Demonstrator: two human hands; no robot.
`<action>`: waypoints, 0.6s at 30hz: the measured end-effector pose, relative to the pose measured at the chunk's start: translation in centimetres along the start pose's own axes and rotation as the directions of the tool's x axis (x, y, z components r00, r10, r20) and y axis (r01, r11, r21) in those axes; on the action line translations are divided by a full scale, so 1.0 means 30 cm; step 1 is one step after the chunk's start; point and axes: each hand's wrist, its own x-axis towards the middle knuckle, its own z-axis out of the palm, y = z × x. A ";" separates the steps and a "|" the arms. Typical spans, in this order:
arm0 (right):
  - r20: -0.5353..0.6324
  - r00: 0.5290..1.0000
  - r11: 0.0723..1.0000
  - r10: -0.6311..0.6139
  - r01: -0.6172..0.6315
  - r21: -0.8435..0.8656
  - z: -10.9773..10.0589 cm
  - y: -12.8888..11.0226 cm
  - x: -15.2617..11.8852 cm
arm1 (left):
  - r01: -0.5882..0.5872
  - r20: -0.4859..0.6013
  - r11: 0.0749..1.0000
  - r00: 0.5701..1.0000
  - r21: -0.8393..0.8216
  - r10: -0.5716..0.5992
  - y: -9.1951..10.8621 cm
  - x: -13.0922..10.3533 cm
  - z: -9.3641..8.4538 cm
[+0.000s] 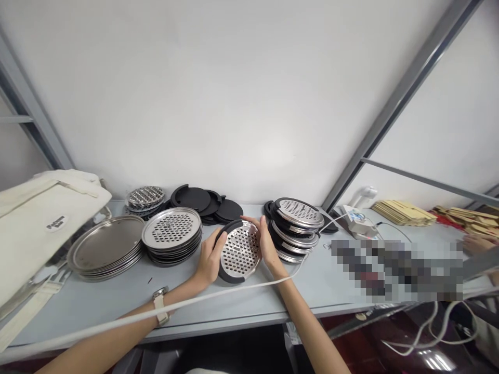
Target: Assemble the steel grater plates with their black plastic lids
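Between my two hands a round metal grater disc with a black rim piece [240, 252] is held tilted above the table. My left hand [210, 259] grips its black rim, thumb on the front. My right hand [268, 244] presses against the bare metal edge on the other side. Just to the right rises a stack of grater discs with black rims [298, 213]. Left of my hands stand a stack of perforated grater discs [171, 228] and a stack of plain metal plates [107, 241]. Black round holders [195, 200] lie behind.
A cream bag [42, 223] leans at the left table edge. Ridged metal discs [146, 196] lie at the back. A white cable [187, 301] crosses in front of my forearms. Rightward are a small white device [358, 221], yellowish flat pieces [403, 213] and another person's hand [479, 244].
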 end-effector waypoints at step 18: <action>-0.283 0.525 0.319 -0.803 -0.022 -0.948 -0.564 0.006 -0.078 | 0.277 0.085 0.956 0.959 -0.096 -0.270 -0.073 0.024 0.024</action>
